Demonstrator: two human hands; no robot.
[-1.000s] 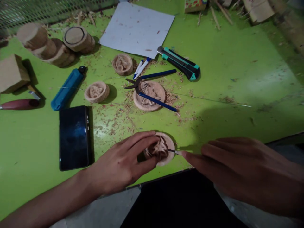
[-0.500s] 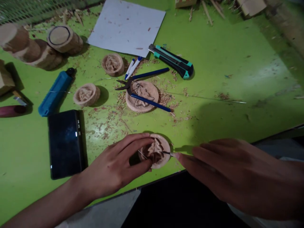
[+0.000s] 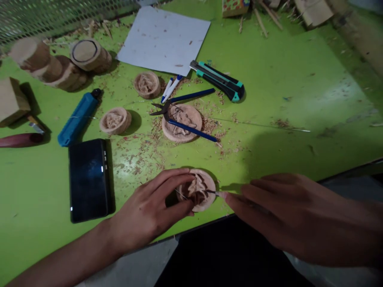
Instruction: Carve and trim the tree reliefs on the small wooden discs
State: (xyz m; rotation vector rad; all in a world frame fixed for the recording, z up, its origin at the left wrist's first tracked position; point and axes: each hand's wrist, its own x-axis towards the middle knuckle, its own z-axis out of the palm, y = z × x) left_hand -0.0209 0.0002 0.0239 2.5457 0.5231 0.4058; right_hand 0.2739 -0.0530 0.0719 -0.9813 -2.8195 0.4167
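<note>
Near the table's front edge lies a round wooden disc (image 3: 211,187) with a raised rim and a leaf-like relief carved inside. My left hand (image 3: 155,201) grips it from the left, fingertips and thumb pressed on the rim and the carved hollow. From the right, my right hand (image 3: 278,215) is closed round a thin carving tool (image 3: 214,193); its dark metal tip touches the carving inside the rim. The tool's handle is hidden in the hand. Behind the disc, blue-handled pliers (image 3: 193,130) lie across a larger carved disc (image 3: 170,133).
Two small carved bowls (image 3: 115,120), a teal cutter (image 3: 78,118), a black-and-green utility knife (image 3: 220,81), pens (image 3: 172,88) and white paper (image 3: 166,40) lie farther back. A black phone-like device (image 3: 89,181) is at left, near wooden blocks (image 3: 13,101). Wood shavings and a thin wire (image 3: 263,124) cover parts of the green table.
The view has shifted slightly, so the tabletop things appear a little farther right and lower. Both hands keep their hold, with the tool tip still at the carving.
</note>
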